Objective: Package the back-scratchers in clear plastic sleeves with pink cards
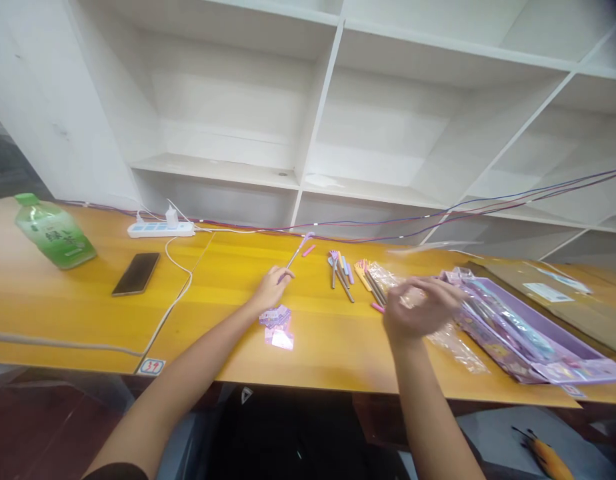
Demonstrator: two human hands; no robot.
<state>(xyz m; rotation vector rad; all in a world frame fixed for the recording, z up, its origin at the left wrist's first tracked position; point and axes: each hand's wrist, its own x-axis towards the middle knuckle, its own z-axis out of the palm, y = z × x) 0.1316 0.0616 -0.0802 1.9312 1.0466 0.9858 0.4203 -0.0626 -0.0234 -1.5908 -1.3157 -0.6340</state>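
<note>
My left hand is closed around the lower end of a thin metal rod with a purple head, which points away toward the shelf. Purple printed cards lie just below that wrist. My right hand is raised over the table at the right, blurred, with its fingers curled; whether anything is in it cannot be made out. Between the hands lie metal rods with purple and blue parts, and yellow-headed ones beside crumpled clear plastic. A small pink piece lies near the held rod.
A purple box with packaged items and flat cardboard are at the right. At the left are a green bottle, a phone and a power strip with a white cable. White shelving and cables run behind.
</note>
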